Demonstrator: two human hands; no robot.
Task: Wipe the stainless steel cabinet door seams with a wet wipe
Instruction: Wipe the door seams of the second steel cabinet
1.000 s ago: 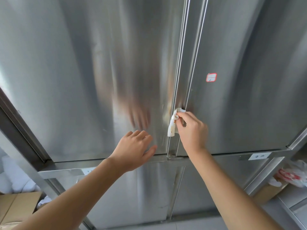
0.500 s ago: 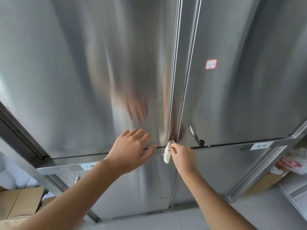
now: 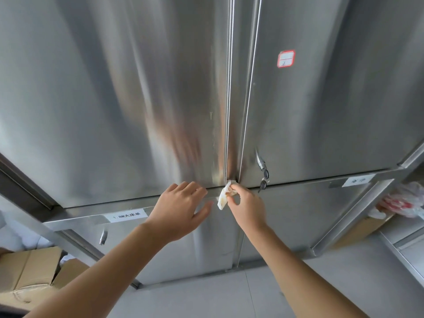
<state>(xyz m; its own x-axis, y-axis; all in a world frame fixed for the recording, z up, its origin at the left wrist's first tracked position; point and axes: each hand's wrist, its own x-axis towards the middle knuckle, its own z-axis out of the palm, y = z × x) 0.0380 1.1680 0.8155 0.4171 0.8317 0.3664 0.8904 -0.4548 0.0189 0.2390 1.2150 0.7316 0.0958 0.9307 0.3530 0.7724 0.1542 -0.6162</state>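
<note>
Two tall stainless steel cabinet doors meet at a vertical seam in the middle of the view. My right hand pinches a crumpled white wet wipe and holds it at the bottom end of that seam, where it meets the horizontal rail. My left hand lies flat with straight fingers against the lower edge of the left door, just left of the wipe. The right door carries a red-bordered sticker.
A lock with hanging keys sits on the right door close to my right hand. Lower cabinet doors lie below the rail. Cardboard boxes stand at lower left. A shelf with a red-and-white plastic bag is at right.
My right hand has slid the wipe down the vertical seam to its bottom end at the rail. My left hand has kept its place on the left door's lower edge.
</note>
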